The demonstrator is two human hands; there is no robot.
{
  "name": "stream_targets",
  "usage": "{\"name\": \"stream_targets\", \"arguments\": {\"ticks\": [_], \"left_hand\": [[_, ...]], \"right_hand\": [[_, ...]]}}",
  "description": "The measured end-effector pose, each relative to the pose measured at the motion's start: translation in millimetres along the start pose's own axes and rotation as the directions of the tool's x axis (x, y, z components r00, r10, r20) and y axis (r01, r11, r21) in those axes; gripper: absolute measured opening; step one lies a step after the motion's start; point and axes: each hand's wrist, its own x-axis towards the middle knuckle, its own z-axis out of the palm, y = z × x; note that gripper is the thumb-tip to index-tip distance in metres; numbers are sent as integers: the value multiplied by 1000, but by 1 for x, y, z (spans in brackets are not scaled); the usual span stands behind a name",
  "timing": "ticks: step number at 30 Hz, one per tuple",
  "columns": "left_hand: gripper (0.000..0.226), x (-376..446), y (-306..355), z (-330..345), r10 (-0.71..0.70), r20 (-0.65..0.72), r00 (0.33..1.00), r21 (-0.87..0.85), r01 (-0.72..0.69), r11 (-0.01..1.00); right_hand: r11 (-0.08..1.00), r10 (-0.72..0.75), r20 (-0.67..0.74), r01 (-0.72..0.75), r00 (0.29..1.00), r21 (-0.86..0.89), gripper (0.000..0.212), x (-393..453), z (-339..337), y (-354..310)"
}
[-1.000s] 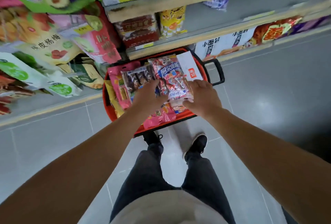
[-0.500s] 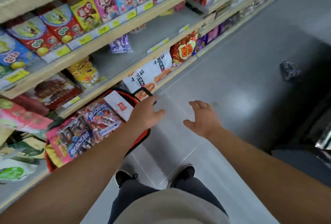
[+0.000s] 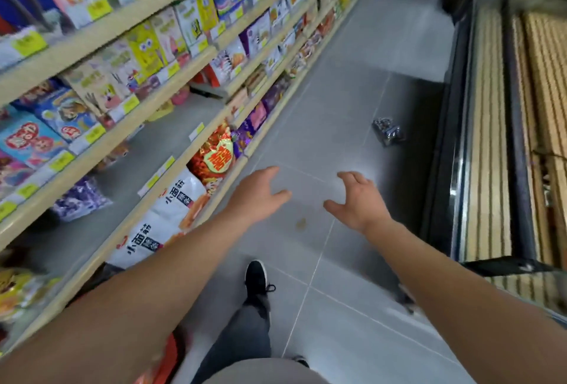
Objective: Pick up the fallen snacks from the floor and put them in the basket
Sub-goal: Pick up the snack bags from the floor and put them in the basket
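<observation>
A dark blue and silver snack packet (image 3: 387,132) lies on the grey floor tiles ahead, near the cabinet on the right. My left hand (image 3: 257,196) and my right hand (image 3: 357,199) are stretched out in front of me above the floor, fingers spread and relaxed, holding nothing. Both are well short of the packet. The red basket (image 3: 167,359) shows only as a red edge at the bottom left, mostly hidden under my left forearm.
Wooden shelves (image 3: 171,83) full of snack boxes and bags line the left side of the aisle. A glass-fronted chest cabinet (image 3: 491,138) runs along the right. My legs and black shoe (image 3: 256,279) stand on the tiles below my arms.
Both hands let go of the snacks in the basket and lifted away. The view swung right and up the aisle; the basket slid out of sight and the floor packet came closer.
</observation>
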Motion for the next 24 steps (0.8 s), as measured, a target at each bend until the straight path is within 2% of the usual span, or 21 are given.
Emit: {"name": "stream_targets", "arguments": {"ticks": [7, 14, 19, 24], "left_hand": [[67, 169, 47, -36, 128, 22, 992, -2, -128, 992], [65, 307, 100, -73, 260, 81, 962, 0, -261, 965], [62, 394, 147, -70, 306, 125, 944, 1, -308, 951], [65, 490, 195, -48, 281, 183, 942, -66, -273, 960]], "right_hand": [[986, 164, -111, -160, 980, 45, 75, 124, -70, 15], [926, 347, -147, -314, 926, 209, 76, 216, -119, 27], [871, 439, -158, -377, 884, 314, 75, 278, -142, 63], [860, 474, -161, -415, 866, 297, 74, 358, -163, 116]]}}
